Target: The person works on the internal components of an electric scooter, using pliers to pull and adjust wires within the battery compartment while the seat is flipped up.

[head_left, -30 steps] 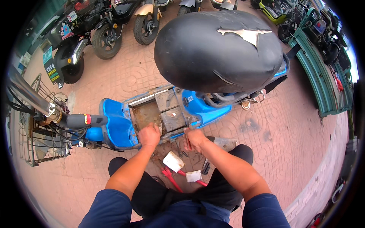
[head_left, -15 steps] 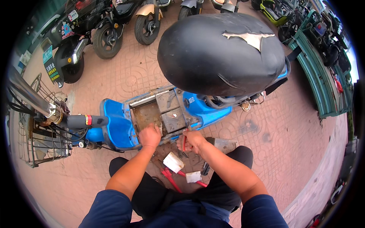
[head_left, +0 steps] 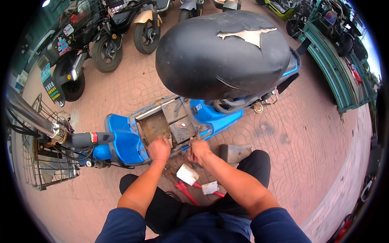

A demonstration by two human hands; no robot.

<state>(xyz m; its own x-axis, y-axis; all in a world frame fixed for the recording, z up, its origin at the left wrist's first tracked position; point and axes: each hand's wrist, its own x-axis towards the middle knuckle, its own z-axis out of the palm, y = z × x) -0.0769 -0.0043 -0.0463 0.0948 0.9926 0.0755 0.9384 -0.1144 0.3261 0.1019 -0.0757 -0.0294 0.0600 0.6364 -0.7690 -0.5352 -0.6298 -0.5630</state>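
Observation:
A blue electric scooter (head_left: 121, 131) stands across in front of me, its footboard compartment (head_left: 154, 125) uncovered. Dark grey battery blocks (head_left: 181, 128) sit in the compartment's right part; its left part shows a dirty brown floor. My left hand (head_left: 159, 149) is closed at the near rim, fingers curled; what it pinches is hidden. To the right, my right hand (head_left: 198, 152) makes a fist beside the same rim, by the near battery block. A red-handled tool showed in that fist a moment earlier; its handle is now hidden by the fingers.
The torn black seat (head_left: 223, 54) is beyond the compartment. On the paving lie a dark grey block (head_left: 236, 153), white pieces (head_left: 187, 174) and a red-handled long tool (head_left: 187, 192). A wire basket (head_left: 52, 166) is at left, parked scooters (head_left: 107, 52) behind, a green cargo bed (head_left: 336, 73) at right.
My right hand has turned into a fist, hiding the red handle that showed before. My left hand stays at the rim. The view has shifted slightly.

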